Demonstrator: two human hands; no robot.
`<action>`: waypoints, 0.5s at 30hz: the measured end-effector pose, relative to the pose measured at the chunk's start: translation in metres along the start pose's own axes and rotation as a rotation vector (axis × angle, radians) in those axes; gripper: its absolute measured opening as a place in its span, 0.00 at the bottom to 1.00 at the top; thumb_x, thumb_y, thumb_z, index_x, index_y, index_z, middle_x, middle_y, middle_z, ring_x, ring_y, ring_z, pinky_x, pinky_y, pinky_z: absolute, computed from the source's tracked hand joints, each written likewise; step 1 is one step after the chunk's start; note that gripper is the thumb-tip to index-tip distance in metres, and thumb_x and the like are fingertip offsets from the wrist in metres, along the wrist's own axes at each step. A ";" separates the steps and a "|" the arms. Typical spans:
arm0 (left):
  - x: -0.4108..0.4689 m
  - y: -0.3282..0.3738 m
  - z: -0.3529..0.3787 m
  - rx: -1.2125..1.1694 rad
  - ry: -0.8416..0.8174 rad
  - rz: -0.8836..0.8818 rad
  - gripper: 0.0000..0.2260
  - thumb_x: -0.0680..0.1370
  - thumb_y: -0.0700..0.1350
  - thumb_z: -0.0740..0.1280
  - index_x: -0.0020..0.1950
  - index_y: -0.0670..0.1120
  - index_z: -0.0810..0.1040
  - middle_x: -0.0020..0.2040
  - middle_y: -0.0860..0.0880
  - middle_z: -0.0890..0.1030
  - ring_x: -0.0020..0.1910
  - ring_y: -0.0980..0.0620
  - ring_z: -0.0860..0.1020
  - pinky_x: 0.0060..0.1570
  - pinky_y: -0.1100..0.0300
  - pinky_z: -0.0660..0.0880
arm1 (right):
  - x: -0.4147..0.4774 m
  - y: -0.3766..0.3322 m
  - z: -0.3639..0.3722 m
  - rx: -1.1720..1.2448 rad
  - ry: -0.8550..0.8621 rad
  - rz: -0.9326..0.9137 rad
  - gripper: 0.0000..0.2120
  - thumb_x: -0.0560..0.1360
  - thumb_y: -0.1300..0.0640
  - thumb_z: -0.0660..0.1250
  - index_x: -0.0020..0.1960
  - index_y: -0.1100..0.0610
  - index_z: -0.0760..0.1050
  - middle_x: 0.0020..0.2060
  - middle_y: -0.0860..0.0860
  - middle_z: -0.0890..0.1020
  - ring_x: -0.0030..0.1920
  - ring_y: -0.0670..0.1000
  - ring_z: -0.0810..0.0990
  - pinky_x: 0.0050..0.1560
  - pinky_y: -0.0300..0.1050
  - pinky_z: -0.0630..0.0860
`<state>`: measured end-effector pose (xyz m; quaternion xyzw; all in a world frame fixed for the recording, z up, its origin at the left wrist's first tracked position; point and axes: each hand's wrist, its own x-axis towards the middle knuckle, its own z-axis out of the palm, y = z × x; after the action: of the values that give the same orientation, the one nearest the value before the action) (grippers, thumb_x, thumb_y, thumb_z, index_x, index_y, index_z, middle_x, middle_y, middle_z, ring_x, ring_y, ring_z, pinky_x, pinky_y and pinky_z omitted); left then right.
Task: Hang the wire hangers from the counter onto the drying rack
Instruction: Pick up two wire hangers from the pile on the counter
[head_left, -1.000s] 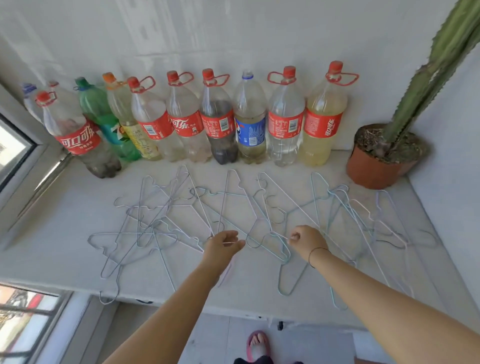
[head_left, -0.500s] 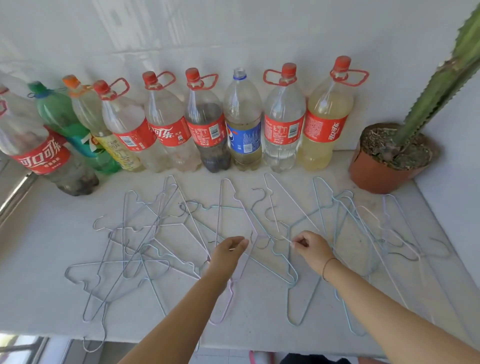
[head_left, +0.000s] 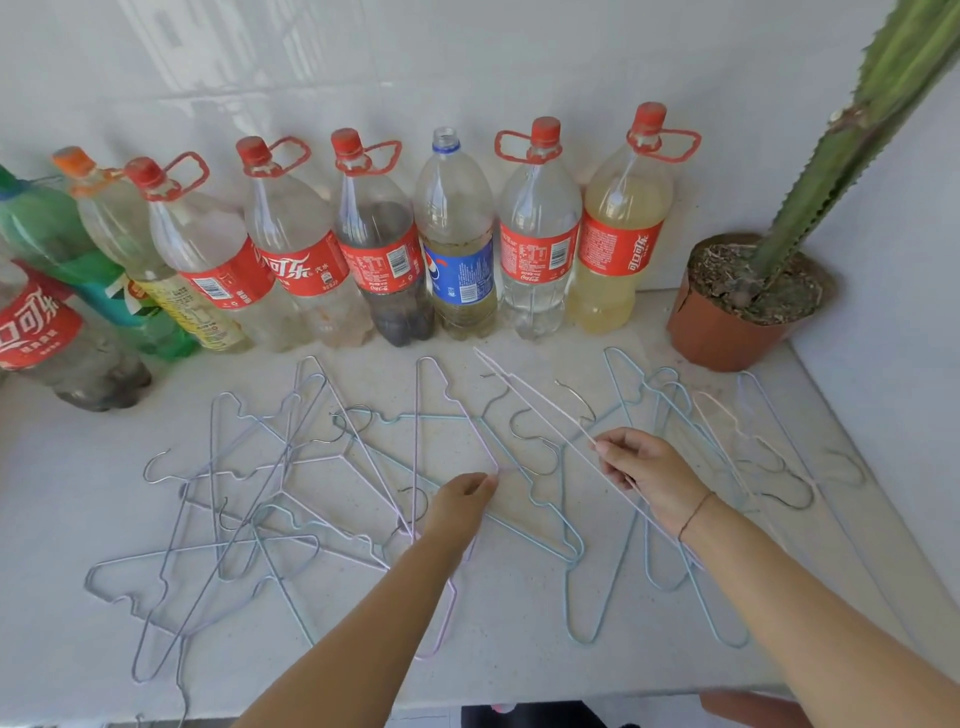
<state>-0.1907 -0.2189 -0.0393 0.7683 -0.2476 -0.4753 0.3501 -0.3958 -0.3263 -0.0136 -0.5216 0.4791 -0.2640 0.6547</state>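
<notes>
Pink hanger (head_left: 540, 402) pinched in right hand (head_left: 652, 475) grip, long axis running up-left; left hand (head_left: 460, 501) pinching lilac hanger (head_left: 441, 623).

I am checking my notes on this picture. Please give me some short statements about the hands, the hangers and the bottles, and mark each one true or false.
1. The right hand pinches a thin pale hanger that is raised off the counter. True.
2. The left hand holds a bottle. False: its fingers close on a pink hanger lying on the counter.
3. The blue-label bottle has no cap. True.
4. The cactus pot stands at the left end of the bottle row. False: it stands at the right end, by the wall.
5. All hangers already hang on a rack. False: they lie spread on the counter, and no rack is in view.
</notes>
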 end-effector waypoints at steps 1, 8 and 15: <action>0.001 0.001 0.000 -0.004 -0.004 -0.014 0.14 0.78 0.50 0.64 0.58 0.44 0.79 0.53 0.48 0.80 0.51 0.51 0.75 0.51 0.59 0.68 | 0.000 0.001 -0.001 0.004 -0.009 -0.002 0.04 0.76 0.64 0.64 0.44 0.61 0.78 0.28 0.50 0.76 0.26 0.44 0.69 0.28 0.34 0.66; 0.002 0.013 0.000 -0.201 -0.083 -0.158 0.19 0.76 0.49 0.68 0.62 0.39 0.76 0.63 0.40 0.76 0.63 0.42 0.73 0.65 0.51 0.67 | 0.003 -0.004 0.001 0.022 -0.005 -0.007 0.04 0.75 0.65 0.64 0.44 0.60 0.77 0.27 0.50 0.76 0.27 0.45 0.70 0.28 0.33 0.67; -0.007 0.017 -0.001 -0.423 -0.079 -0.157 0.12 0.74 0.47 0.70 0.54 0.43 0.80 0.44 0.46 0.78 0.40 0.52 0.74 0.42 0.61 0.72 | 0.008 -0.013 0.003 0.111 -0.016 -0.046 0.06 0.75 0.68 0.62 0.42 0.60 0.75 0.24 0.47 0.76 0.25 0.43 0.70 0.29 0.35 0.64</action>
<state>-0.1935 -0.2248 -0.0217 0.6754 -0.0952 -0.5722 0.4553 -0.3877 -0.3358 -0.0037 -0.4973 0.4465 -0.3010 0.6803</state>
